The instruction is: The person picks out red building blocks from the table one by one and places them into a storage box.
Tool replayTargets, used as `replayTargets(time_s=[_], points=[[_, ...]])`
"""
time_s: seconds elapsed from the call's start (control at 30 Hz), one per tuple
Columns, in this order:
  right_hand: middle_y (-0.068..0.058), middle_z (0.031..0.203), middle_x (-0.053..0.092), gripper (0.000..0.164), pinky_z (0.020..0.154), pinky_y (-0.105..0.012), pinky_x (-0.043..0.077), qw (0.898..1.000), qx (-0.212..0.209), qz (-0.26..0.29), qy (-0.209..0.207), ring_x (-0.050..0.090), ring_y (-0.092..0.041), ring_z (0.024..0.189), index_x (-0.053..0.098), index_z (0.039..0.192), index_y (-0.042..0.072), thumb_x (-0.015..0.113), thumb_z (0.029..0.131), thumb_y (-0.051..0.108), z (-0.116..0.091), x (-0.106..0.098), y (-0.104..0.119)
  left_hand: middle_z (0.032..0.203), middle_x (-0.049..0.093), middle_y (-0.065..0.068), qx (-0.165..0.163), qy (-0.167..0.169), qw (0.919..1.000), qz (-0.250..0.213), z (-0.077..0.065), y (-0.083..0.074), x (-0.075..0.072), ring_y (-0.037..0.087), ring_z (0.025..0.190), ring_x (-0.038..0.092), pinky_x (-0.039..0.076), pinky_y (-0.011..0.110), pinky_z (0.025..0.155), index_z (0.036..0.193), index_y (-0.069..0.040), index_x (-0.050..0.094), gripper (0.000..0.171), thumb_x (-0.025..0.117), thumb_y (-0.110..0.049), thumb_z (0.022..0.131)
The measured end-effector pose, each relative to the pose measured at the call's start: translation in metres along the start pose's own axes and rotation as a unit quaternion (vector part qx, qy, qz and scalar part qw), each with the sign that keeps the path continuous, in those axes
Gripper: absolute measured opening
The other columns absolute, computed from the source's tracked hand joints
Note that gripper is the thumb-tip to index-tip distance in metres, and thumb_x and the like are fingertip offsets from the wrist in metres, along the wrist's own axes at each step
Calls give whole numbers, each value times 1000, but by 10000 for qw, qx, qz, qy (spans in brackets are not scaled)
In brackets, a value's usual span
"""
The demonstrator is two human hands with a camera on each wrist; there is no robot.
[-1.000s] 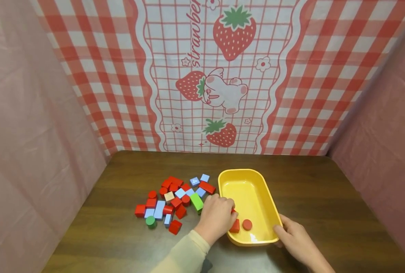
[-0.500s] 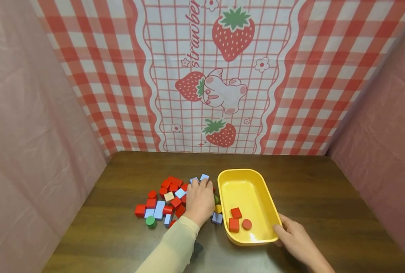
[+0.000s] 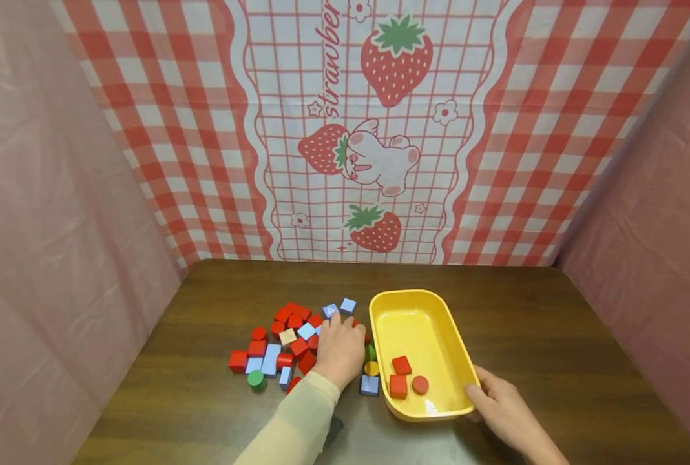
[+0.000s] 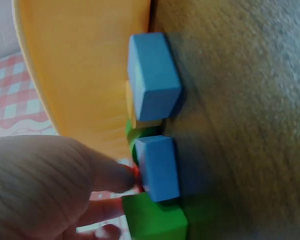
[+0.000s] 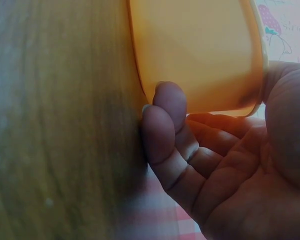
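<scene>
My left hand (image 3: 340, 352) reaches into a spread of toy blocks. Its fingers and thumb pinch a red block (image 4: 137, 176), mostly hidden behind the thumb and a blue block (image 4: 158, 167) in the left wrist view. Close by are a green block (image 4: 155, 217) and another blue block (image 4: 155, 75). My right hand (image 3: 504, 403) grips the near right corner of a yellow plastic tub (image 3: 461, 336), thumb over the rim and fingers outside the wall. Inside the tub lie two red square blocks (image 3: 398, 387) and a red round block (image 3: 420, 385).
Several red blocks (image 3: 238, 361), light blue blocks (image 3: 272, 359), a green cylinder (image 3: 256, 380) and a beige block (image 3: 287, 337) lie left of my left hand. A yellow round block (image 3: 371, 368) stands close to the tub's left side. A checked strawberry cloth (image 3: 374, 155) hangs behind the table.
My left hand has left the tub's near left side, where a red block now lies inside, and moved left among the blocks. My right hand stays on the tub.
</scene>
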State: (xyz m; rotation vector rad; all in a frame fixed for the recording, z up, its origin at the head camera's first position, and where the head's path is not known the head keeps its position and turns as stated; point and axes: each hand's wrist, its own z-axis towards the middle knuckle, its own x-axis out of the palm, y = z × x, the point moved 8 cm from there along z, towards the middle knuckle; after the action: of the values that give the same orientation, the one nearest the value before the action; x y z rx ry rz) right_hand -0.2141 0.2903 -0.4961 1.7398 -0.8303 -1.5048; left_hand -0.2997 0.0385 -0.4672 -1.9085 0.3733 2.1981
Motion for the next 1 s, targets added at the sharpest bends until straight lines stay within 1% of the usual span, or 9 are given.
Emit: replayTargets(time_s=[0.13, 0.33, 0.43, 0.57, 0.67, 0.77, 0.87, 0.93, 1.0], points=[[-6, 63, 59, 20, 53, -25, 46, 10000, -73, -15, -32, 56, -18, 57, 61, 113, 5, 55, 96, 13, 0, -1, 1, 106, 67, 3, 161, 101, 9997, 120, -3, -1, -1, 27, 89, 46, 40, 40, 72, 105, -21, 75, 17, 68, -20, 89], [-6, 62, 59, 17, 54, -26, 46, 9999, -69, -53, -78, 56, -18, 57, 61, 110, 6, 55, 96, 12, 0, -2, 1, 99, 69, 4, 268, -54, 9996, -50, -4, 3, -4, 27, 86, 47, 42, 40, 70, 99, -22, 74, 21, 81, -29, 80], [-6, 62, 59, 16, 53, -26, 46, 9999, -51, -77, -100, 56, -18, 56, 61, 109, 6, 54, 96, 12, -1, -1, 0, 91, 71, 3, 219, -150, 9993, -253, -5, 7, -4, 26, 84, 48, 42, 38, 69, 100, -20, 74, 31, 86, -34, 74], [-5, 62, 59, 16, 54, -26, 46, 9999, -79, -83, -114, 56, -18, 56, 61, 109, 6, 54, 96, 12, -1, 0, -1, 87, 69, 6, -2, -313, 9983, -498, -5, 13, -3, 27, 84, 48, 43, 39, 69, 100, -12, 70, 35, 83, -32, 75], [-4, 62, 59, 16, 54, -26, 46, 9998, -117, -73, -120, 56, -17, 56, 62, 110, 6, 55, 96, 11, -1, 1, -2, 87, 65, 8, -345, -619, 9948, -727, -6, 20, -10, 27, 84, 47, 44, 40, 71, 100, -9, 65, 40, 79, -34, 73], [-3, 62, 59, 17, 54, -26, 47, 9998, -130, -64, -110, 56, -17, 56, 61, 111, 5, 55, 96, 11, -1, 1, -3, 93, 63, 8, -564, -1216, 9856, -1032, -8, 20, -31, 26, 84, 45, 44, 40, 73, 103, -10, 63, 40, 77, -35, 76], [-5, 63, 59, 19, 53, -26, 47, 9999, -118, -5, -100, 56, -17, 56, 61, 113, 5, 55, 96, 12, 0, -1, -3, 104, 62, 4, -271, -1608, 9772, -1363, -10, 5, -50, 22, 86, 42, 43, 38, 76, 107, -13, 61, 37, 74, -34, 81], [-5, 63, 60, 21, 53, -26, 48, 9999, -102, 51, -81, 57, -18, 57, 61, 114, 5, 54, 96, 11, 0, -1, -3, 109, 62, 2, 105, -1577, 9768, -1448, -11, -11, -54, 21, 88, 41, 43, 36, 78, 111, -15, 61, 37, 73, -35, 83], [-5, 64, 60, 22, 53, -26, 48, 9999, -101, 100, -56, 57, -18, 57, 61, 115, 4, 54, 96, 11, 0, 0, -2, 113, 61, 1, 347, -1327, 9790, -1505, -11, -24, -47, 20, 89, 40, 42, 35, 79, 114, -16, 60, 39, 74, -36, 83]])
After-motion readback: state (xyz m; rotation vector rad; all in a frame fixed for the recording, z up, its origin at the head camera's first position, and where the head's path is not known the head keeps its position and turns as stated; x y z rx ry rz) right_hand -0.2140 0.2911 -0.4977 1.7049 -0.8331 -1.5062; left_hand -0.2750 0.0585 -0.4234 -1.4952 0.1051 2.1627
